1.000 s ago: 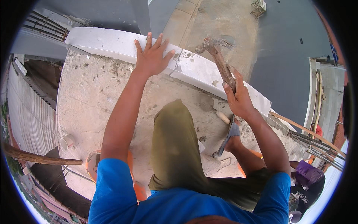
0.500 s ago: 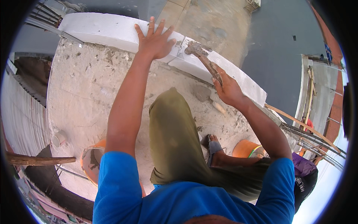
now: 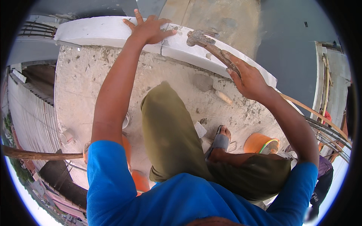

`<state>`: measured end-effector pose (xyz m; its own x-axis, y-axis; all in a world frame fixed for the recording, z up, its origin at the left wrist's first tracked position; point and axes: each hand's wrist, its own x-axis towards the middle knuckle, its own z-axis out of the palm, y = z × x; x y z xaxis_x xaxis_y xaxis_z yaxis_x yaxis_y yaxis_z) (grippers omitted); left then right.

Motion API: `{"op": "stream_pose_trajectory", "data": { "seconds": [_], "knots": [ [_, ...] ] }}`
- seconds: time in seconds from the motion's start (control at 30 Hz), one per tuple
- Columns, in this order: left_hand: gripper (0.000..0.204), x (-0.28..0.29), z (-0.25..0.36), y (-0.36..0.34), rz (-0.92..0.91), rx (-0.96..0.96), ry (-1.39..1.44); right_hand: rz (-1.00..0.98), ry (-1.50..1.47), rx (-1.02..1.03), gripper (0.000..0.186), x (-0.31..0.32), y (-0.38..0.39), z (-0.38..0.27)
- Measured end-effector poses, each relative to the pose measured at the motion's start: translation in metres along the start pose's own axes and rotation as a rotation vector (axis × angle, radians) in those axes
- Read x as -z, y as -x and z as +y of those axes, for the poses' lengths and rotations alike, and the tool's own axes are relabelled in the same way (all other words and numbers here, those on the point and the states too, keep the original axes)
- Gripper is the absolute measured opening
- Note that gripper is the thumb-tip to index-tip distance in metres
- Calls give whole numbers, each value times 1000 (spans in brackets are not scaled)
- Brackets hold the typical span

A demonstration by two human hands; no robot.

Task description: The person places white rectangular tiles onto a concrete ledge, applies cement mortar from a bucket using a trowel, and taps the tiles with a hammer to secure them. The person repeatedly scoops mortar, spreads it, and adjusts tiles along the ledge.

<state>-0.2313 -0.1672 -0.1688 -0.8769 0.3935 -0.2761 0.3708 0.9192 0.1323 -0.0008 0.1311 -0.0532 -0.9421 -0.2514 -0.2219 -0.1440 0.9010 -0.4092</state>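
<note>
My left hand [image 3: 147, 32] has its fingers spread over the top of a row of white blocks [image 3: 90, 28], near the joint between two of them. My right hand [image 3: 247, 79] grips the worn wooden handle of a hammer [image 3: 211, 49]. The hammer's crusted head is low over the right-hand block, just right of my left hand; whether it touches cannot be told. A trowel [image 3: 203, 81] with a light handle lies on the rough concrete ledge [image 3: 79, 90] below the blocks.
Orange buckets [image 3: 252, 143] stand at both sides of my legs. A pipe piece [image 3: 66, 137] and wooden pole [image 3: 45, 156] are at left, beside a drop to corrugated roofing [image 3: 26, 109]. Long bars [image 3: 324, 128] project at right, where another person's dark clothing [image 3: 322, 184] shows behind my arm.
The hammer came down from a raised position toward the block and now sits low over it. My left hand stayed spread on the blocks. My right foot shifted, and the view moved slightly.
</note>
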Motion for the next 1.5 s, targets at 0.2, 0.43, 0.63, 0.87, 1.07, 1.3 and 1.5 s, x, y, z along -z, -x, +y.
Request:
{"op": "stream_pose_trajectory", "data": {
  "seconds": [0.2, 0.43, 0.63, 0.87, 1.07, 1.3, 1.5],
  "knots": [
    [90, 5, 0, -4, -89, 27, -11, -66, -69, -56, 54, -21, 3, 15],
    [79, 11, 11, -1, -136, 91, -67, -51, -143, -70, 54, -25, 8, 31],
    [59, -1, 98, 10, 17, -208, -150, 195, -287, -101, 54, -30, 58, 72],
    [64, -26, 186, 1, 61, -339, 1, 437, -275, 35, 50, -18, 82, 101],
    [57, -27, 197, -5, -35, -298, -60, 98, -237, -217, 52, -16, 89, 119],
    [57, -21, 198, -12, -47, -299, -43, 293, -231, -74, 55, -33, 86, 141],
    [65, -17, 190, -2, -44, -264, 57, 243, -222, -34, 55, -50, 82, 150]
  ]
}}
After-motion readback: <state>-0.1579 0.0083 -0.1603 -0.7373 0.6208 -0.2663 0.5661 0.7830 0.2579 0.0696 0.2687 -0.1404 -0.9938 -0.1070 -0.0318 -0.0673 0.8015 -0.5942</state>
